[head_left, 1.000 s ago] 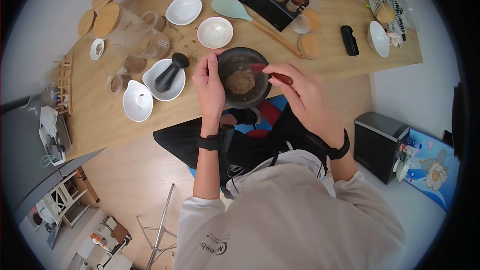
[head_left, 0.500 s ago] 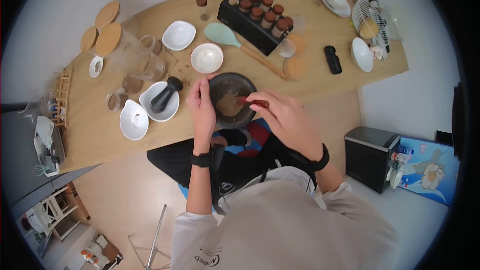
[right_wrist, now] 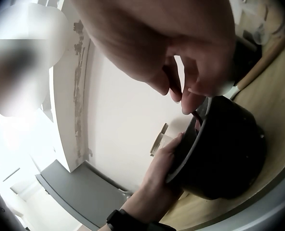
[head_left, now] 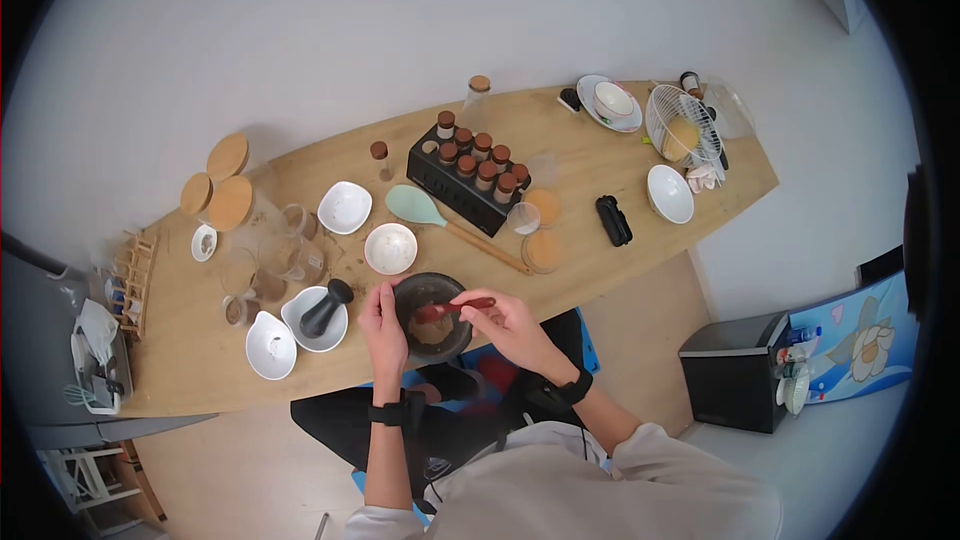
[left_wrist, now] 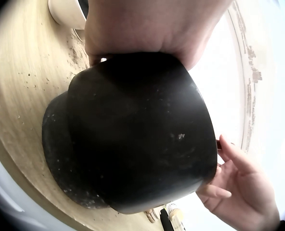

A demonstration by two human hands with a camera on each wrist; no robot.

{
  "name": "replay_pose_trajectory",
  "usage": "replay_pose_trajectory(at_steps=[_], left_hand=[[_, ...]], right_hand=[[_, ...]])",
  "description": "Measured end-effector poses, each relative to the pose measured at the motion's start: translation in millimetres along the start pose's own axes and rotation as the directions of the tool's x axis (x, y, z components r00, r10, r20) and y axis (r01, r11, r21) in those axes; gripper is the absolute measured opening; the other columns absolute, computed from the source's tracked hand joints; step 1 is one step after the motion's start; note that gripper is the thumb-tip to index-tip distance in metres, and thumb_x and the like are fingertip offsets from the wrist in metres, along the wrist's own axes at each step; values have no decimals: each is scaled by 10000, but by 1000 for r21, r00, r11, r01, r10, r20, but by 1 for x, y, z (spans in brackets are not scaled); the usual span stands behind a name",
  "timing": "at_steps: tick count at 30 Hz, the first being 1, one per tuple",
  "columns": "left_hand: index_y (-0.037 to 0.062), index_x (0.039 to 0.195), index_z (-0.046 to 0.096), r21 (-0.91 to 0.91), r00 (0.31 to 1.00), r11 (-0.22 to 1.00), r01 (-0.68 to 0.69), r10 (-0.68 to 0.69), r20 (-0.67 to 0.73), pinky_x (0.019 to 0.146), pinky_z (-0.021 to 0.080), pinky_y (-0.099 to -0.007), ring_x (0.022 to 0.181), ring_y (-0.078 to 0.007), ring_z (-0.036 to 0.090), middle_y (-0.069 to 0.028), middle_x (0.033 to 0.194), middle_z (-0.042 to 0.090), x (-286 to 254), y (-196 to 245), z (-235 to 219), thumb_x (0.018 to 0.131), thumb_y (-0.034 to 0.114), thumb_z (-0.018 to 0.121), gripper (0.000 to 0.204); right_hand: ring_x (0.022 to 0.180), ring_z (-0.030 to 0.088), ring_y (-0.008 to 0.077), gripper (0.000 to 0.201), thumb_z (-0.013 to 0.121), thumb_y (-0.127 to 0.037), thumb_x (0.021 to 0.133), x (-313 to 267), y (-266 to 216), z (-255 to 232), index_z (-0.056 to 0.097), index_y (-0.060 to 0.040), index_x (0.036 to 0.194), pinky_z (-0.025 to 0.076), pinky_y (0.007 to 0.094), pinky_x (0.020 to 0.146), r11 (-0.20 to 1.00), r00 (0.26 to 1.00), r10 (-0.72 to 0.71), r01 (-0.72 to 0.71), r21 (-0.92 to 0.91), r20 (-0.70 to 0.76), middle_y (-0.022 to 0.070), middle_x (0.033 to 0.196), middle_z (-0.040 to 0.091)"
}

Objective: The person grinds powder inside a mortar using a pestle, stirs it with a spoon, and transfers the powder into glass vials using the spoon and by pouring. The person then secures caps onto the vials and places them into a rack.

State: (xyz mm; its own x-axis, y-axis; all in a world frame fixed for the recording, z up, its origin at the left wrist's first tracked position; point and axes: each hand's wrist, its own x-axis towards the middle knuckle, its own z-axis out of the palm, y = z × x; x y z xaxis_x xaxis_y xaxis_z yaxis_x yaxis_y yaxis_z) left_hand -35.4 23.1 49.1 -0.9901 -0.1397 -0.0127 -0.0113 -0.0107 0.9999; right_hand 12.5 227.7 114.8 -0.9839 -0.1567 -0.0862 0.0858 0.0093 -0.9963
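A dark stone mortar (head_left: 462,332) stands at the table's front edge with brown powder (head_left: 430,330) inside. My left hand (head_left: 383,325) grips its left side, thumb up near the rim. The left wrist view shows the mortar's black outer wall (left_wrist: 142,130) up close. My right hand (head_left: 512,328) pinches the handle of a small dark red spoon (head_left: 432,313), whose head is down inside the mortar, over the powder. From the right wrist view, the spoon's head is mostly hidden behind the rim. A black pestle (head_left: 325,310) leans in a white spouted bowl (head_left: 330,342) to the left.
Beyond the mortar are a red-rimmed bowl (head_left: 391,249), a mint spatula (head_left: 415,206) and a black rack (head_left: 450,190) of spice jars. Another spouted bowl (head_left: 271,348) and glass jars (head_left: 290,260) stand left. Spilled powder marks the tabletop (head_left: 190,360). A black case (head_left: 613,221) lies right.
The head view has tipped up, so the table sits lower in it. My right hand has moved the spoon within the mortar, its head now further left. My left hand keeps its grip.
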Motion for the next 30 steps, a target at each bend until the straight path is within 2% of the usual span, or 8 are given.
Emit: replay_pose_trajectory(at_steps=[13,19,21,23,26,28,29,30], left_hand=[[-63,1151,728,36,1000,999,-11,11,-21,889,550,-311,939,-139,696,-106,1014,788,-1,4,-1,1164,240,505,377],[-61,1143,735,44,999,999,-18,20,-39,848,549,-317,908,-132,688,-106,977,786,0,-3,0,1156,230,519,363],[-62,1142,737,28,999,999,-16,17,-41,839,549,-319,904,-132,691,-106,973,787,0,-2,1,1155,226,521,360],[-62,1149,740,29,998,999,-42,43,-45,828,549,-325,892,-143,702,-111,964,789,-1,1,2,1154,221,516,362],[-60,1152,746,75,996,995,-70,73,-44,819,550,-330,883,-157,714,-132,951,790,-1,2,1,1152,223,514,365],[-57,1153,748,92,995,992,-82,87,-51,811,551,-333,877,-163,717,-142,945,788,0,-1,2,1151,225,515,366],[-54,1154,749,108,994,990,-86,93,-54,804,553,-337,871,-169,720,-151,938,787,0,-2,1,1149,228,516,366],[-47,1155,752,114,995,990,-79,86,-54,794,557,-349,874,-181,731,-165,933,784,0,-2,1,1146,227,517,361]], right_hand=[[947,653,84,312,695,-160,1063,-15,16,-17,567,-13,1306,527,252,813,998,998,26,-22,60,-61,60,1156,692],[829,589,74,347,641,-249,1105,-13,-19,-44,547,-16,1344,465,244,714,961,990,23,-59,-271,-136,19,932,619],[756,541,72,348,610,-318,1121,1,-27,-63,576,-37,1325,442,265,664,951,948,-177,97,-292,-264,-5,850,556],[752,588,108,300,608,-301,1115,23,-58,-78,610,-60,1292,459,289,669,888,947,-157,11,-461,-279,30,849,602],[778,644,202,238,647,-246,1074,74,-96,-84,642,-61,1223,495,364,686,721,921,-353,155,-676,-166,96,828,634],[874,666,303,207,681,-204,1017,117,-95,-84,658,-51,1153,522,427,783,455,907,-420,241,-857,31,145,893,665],[874,666,303,207,681,-204,1017,135,-86,-85,658,-51,1153,522,427,783,456,904,-425,255,-853,44,145,893,665],[909,662,320,198,696,-197,993,155,-72,-84,667,-47,1119,514,445,837,230,830,-531,336,-913,171,139,921,673]])
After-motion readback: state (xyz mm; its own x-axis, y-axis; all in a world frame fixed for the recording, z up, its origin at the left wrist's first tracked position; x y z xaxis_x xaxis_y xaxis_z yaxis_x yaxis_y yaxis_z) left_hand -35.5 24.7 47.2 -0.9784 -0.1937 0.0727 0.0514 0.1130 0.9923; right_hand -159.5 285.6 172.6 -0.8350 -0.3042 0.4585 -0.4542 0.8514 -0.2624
